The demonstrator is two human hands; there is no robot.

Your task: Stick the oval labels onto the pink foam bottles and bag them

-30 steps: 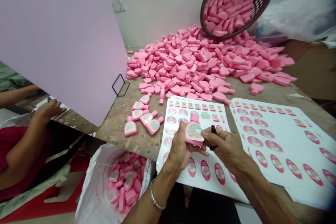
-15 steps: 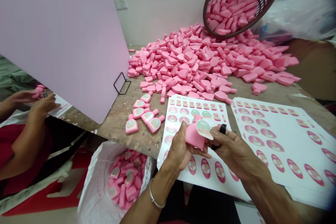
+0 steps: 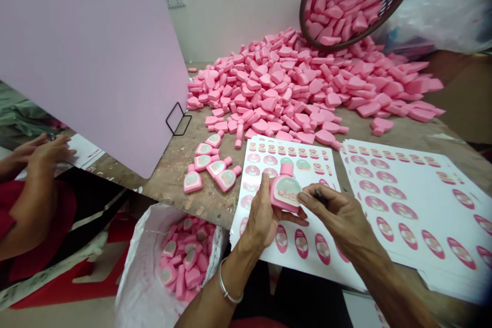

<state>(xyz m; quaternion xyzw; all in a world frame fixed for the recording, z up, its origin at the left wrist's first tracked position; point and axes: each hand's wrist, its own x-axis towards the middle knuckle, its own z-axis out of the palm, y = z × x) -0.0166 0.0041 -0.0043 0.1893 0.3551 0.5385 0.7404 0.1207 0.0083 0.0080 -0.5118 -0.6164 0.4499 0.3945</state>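
One pink bottle (image 3: 286, 169) sits upright, leaning slightly, in the grip of the left hand (image 3: 265, 212), whose thumb lies along its left side while fingers curl beneath the base. It looks flat-fronted and matte, with rounded shoulders narrowing to a short, blocky neck of the same pink. Across its front is a pale-edged label (image 3: 287, 189), domed on top, mint green above and a cream-pink picture below; the print is too small to read. The right hand (image 3: 336, 207) has its thumb and fingertip pinched on the label's right edge, and a small dark object (image 3: 320, 196) is tucked among its fingers. The bottle is held above a sticker sheet (image 3: 323, 271) at the near side of the table (image 3: 180, 187). To its left lie six labelled bottles (image 3: 226, 179); behind spreads a heap of plain pink bottles (image 3: 265, 97).
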